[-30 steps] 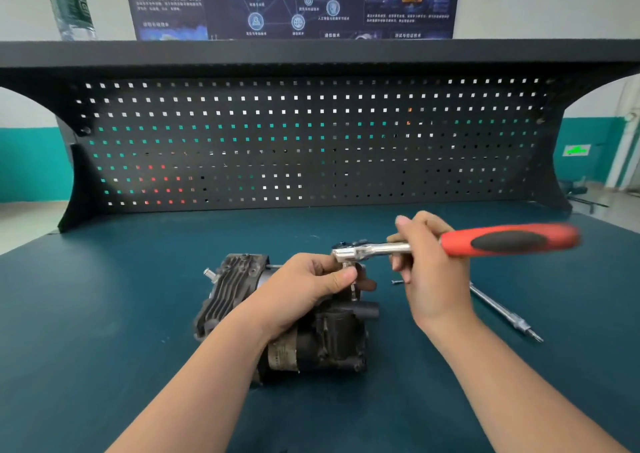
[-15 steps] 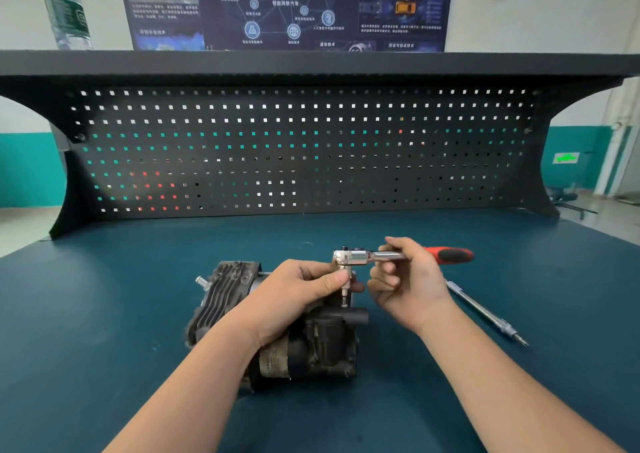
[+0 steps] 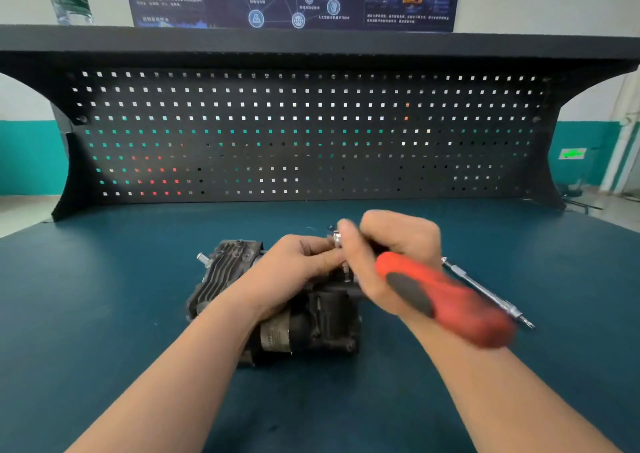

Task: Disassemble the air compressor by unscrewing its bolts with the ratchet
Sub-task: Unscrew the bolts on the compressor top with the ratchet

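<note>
Dark grey finned metal air compressor [image 3: 277,314] lies on the teal matte surface [image 3: 104,314], centre, near front edge. Left hand [image 3: 294,269] rests on top of it, fingers curled around the upper part. Right hand [image 3: 391,258] grips the chrome ratchet with red-and-black handle [image 3: 440,296] by its neck; handle motion-blurred, pointing toward the camera and right. Ratchet head sits above the compressor, touching left fingertips. Long thin chrome extension bar [image 3: 485,291] lies on surface just right of right hand. Black perforated pegboard [image 3: 311,134] behind.
</note>
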